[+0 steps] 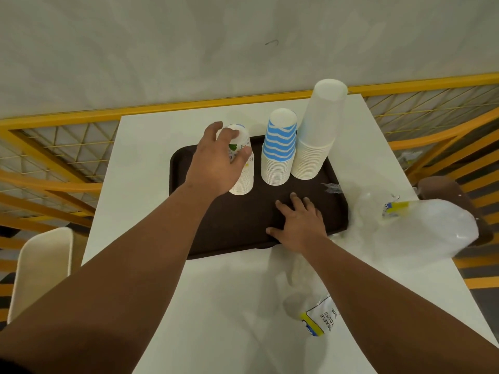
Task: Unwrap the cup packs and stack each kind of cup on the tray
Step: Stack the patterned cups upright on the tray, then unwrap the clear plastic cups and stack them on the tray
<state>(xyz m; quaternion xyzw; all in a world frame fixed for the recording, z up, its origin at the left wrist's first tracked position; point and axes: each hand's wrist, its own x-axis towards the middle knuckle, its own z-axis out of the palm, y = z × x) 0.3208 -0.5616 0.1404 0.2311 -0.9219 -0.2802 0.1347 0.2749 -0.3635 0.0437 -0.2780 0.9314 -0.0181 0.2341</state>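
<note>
my left hand (216, 163) is over the top of the printed cup stack (243, 168), fingers spread and loosely curved about the upper cups; whether the grip is bearing on them or only closing in i cannot tell. my right hand (299, 222) lies flat on the dark tray (205, 238), fingers straight, pressing it to the white surface (216, 306). three stacks stand mouth-down along the tray's far side: printed at left, blue striped stack (279, 149) in the middle, plain white stack (318, 136) at right, tallest and leaning right. empty wrappers (421, 228) lie off the tray to the right and near me. judgement: unwrapping looks finished; the step is squaring the printed stack. press straight down on the top cup, keep the tray pinned, avoid nudging the striped stack just beside it
</note>
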